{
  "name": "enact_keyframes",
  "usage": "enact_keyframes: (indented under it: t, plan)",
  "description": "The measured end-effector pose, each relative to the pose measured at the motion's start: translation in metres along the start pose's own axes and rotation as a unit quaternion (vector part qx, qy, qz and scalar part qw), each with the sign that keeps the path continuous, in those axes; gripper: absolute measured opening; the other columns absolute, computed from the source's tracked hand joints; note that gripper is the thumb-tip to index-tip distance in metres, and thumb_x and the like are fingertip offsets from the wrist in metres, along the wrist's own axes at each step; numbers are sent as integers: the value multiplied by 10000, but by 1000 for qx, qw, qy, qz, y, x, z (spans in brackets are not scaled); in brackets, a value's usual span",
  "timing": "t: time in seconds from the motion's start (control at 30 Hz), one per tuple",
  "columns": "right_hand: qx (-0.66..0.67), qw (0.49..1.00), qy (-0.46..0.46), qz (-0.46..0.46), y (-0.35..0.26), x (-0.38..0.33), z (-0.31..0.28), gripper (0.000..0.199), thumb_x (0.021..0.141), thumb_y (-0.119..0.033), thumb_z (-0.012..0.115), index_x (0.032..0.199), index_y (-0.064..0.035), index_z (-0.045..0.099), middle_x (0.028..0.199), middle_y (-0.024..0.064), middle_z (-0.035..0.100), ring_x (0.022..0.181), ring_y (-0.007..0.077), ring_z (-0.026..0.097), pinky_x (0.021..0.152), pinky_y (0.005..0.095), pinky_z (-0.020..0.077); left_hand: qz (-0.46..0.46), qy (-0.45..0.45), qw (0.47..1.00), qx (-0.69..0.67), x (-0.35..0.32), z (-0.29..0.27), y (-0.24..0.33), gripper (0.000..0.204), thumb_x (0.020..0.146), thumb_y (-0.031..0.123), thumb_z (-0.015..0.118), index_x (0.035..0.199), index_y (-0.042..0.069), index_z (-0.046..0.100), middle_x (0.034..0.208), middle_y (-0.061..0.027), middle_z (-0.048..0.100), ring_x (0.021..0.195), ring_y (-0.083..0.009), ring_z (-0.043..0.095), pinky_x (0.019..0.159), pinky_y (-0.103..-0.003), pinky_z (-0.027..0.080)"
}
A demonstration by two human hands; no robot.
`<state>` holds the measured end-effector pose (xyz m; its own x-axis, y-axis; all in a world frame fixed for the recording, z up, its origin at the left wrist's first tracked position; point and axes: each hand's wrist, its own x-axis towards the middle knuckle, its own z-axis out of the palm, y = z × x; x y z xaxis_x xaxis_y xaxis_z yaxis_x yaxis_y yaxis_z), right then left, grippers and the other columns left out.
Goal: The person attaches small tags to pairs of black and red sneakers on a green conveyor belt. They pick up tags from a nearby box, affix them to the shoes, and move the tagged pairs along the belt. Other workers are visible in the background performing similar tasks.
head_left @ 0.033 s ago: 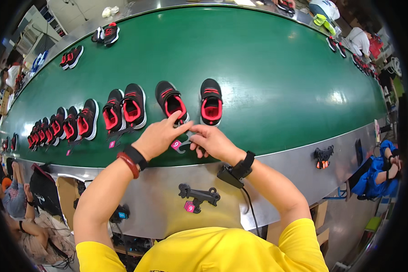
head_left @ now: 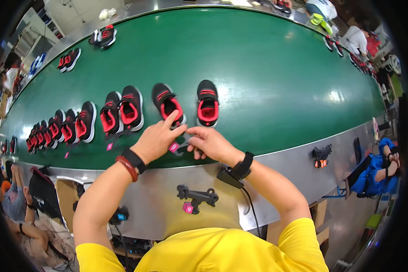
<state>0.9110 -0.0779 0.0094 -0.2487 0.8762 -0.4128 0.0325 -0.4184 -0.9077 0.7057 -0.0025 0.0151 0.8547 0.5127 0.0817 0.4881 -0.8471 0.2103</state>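
My left hand (head_left: 155, 141) is at the heel of a black-and-red sneaker (head_left: 162, 94), its index finger reaching into the opening and its thumb outside, so the heel edge lies between them. My right hand (head_left: 211, 143) pinches a grey plastic shoe hanger (head_left: 184, 145) just behind that heel. A pink tag (head_left: 173, 147) hangs from the hanger. Whether a hook sits in the shoe is hidden by my fingers. The matching sneaker (head_left: 207, 92) stands apart to the right, toe away from me.
Paired sneakers (head_left: 130, 97) with tagged hangers line the green belt (head_left: 267, 77) to the left; more pairs stand farther off. On the metal ledge (head_left: 154, 199) before me lie stacked black hangers (head_left: 197, 196). Another bunch of hangers (head_left: 321, 154) is at right. Other people work around the belt.
The whole view has shifted slightly, with the shoes now a little left and lower. My hands keep nearly the same pose at the heel and hanger.
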Motion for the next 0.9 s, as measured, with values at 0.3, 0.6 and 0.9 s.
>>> enact_keyframes:
  t: [0.3,0.6,0.9]
  plan:
    - [-475,827,68,-293,12,47,-39,245,790,-132,651,1027,-84,610,1023,131,623,963,352,621,788,451,520,-113,32,992,-41,-18,7,-10,457,857,-16,572,1287,137,577,1295,-173,554,928,-397,637,732,-441,523]
    - [-594,680,225,-367,17,59,-38,336,759,-454,726,868,-137,705,905,47,632,890,248,594,752,383,444,-97,24,992,-74,-15,11,-44,288,862,-32,558,1130,12,653,901,-183,571,864,-367,581,762,-421,467]
    - [-726,612,162,-269,-1,69,-1,228,859,-356,623,809,-153,716,823,18,654,839,204,588,739,350,383,-94,19,995,-38,-19,16,-58,216,860,2,579,1057,4,668,899,-184,604,854,-375,602,743,-442,475]
